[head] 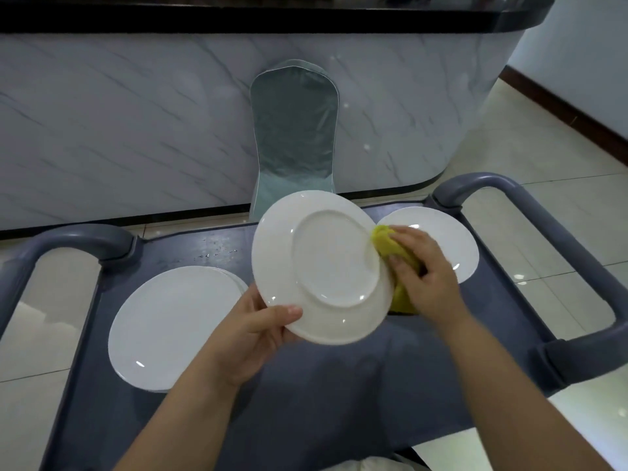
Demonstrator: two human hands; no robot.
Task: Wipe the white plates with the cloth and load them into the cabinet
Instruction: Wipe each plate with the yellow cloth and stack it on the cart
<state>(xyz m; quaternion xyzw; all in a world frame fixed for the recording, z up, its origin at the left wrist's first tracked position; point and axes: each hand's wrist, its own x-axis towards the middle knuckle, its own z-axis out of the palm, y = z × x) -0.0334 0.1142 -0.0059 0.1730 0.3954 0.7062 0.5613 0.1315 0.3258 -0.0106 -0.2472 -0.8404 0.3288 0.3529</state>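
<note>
My left hand (251, 334) pinches the tilted plate (323, 266) at its lower rim, underside facing me; my right hand (424, 270) grips the cloth (384, 239) against it.

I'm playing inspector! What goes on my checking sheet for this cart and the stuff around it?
Surface: grey cart top.
Job's things: held plate tilted, underside showing; yellow cloth against its rim; plate stack at left; single plate at right.
Clutter: tiny specks near the far edge.
Hands: left hand grips the held plate; right hand holds the cloth.
Cables: nothing seen.
Surroundings: marble counter, covered chair, tiled floor.
</note>
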